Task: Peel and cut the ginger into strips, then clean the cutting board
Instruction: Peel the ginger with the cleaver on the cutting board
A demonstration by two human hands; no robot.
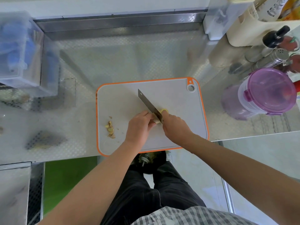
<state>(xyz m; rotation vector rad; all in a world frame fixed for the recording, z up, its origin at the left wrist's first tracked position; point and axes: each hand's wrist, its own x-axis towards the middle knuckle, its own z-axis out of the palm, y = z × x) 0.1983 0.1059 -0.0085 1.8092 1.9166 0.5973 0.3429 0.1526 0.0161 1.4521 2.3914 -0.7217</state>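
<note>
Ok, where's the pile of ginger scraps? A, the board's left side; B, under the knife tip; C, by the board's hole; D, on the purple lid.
A: the scraps lie on the board's left side, left of the left hand that holds the ginger.

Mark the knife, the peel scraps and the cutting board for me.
knife [146,103]: head view, blade flat.
peel scraps [110,129]: head view, pile's middle.
cutting board [178,103]: head view, bare surface.
</note>
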